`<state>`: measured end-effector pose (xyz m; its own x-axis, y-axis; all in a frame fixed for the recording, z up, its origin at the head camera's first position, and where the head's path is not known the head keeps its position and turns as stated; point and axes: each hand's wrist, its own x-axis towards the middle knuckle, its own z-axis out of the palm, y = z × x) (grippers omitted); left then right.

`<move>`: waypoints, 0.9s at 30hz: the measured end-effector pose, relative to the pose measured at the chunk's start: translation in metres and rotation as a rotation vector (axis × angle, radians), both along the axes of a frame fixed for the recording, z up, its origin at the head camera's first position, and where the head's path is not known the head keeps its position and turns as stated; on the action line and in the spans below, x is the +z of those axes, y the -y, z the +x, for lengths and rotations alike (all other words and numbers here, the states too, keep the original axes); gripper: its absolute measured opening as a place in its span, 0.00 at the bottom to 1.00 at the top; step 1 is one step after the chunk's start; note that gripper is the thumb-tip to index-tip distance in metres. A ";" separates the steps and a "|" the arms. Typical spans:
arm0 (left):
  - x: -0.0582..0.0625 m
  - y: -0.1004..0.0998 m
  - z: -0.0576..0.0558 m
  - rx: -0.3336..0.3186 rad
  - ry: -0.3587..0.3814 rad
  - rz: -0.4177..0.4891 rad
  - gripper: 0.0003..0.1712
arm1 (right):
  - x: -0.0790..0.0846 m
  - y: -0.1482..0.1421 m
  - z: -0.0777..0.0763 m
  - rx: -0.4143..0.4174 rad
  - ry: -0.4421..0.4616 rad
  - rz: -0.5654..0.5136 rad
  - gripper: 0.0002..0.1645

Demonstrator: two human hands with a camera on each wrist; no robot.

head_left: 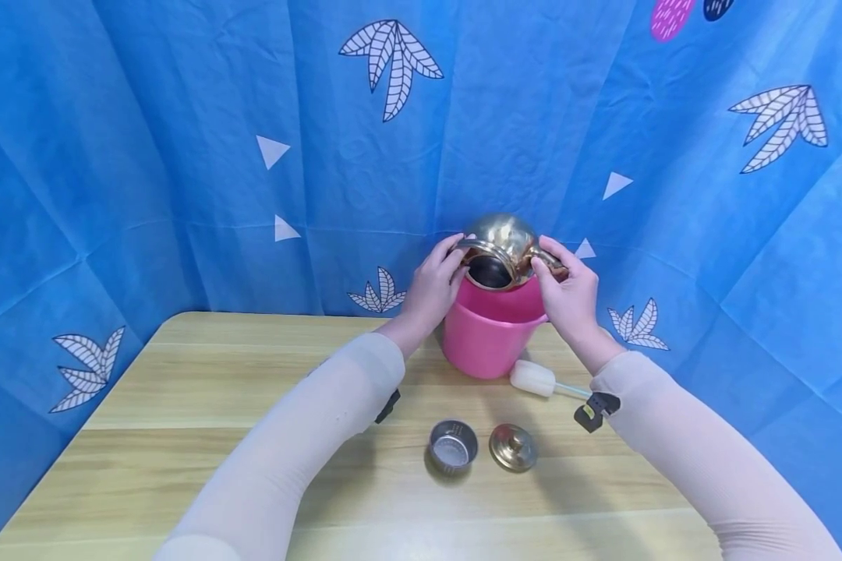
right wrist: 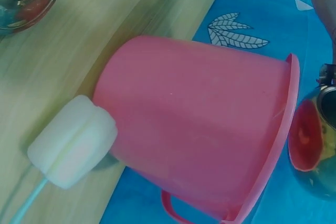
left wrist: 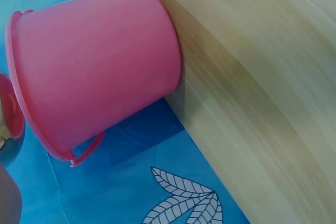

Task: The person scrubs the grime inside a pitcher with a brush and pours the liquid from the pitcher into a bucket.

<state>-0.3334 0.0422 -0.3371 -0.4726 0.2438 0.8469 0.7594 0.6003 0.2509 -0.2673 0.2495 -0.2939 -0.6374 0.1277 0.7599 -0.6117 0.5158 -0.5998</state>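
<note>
A shiny gold teapot is tilted over a pink bucket, its round dark opening facing toward me. My left hand grips the curved handle at the teapot's left. On the other side, my right hand holds the spout between thumb and fingers. In the right wrist view, part of the teapot shows beside the rim of the bucket. The left wrist view has the bucket large in front, with only a sliver of the teapot at its edge. The bucket's inside is mostly hidden.
A white sponge brush with a pale blue stick lies against the bucket's foot. Nearer me on the wooden table are a small metal strainer cup and a gold lid. A blue patterned curtain hangs behind.
</note>
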 end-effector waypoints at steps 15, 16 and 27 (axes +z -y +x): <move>0.005 -0.007 0.000 0.007 -0.065 0.014 0.15 | 0.008 0.004 0.009 -0.005 -0.147 0.032 0.19; 0.005 -0.007 -0.001 0.010 -0.067 0.014 0.15 | 0.008 0.004 0.009 -0.006 -0.151 0.036 0.19; 0.005 -0.007 -0.002 0.038 -0.090 -0.015 0.16 | 0.004 0.003 0.002 -0.019 -0.189 0.066 0.20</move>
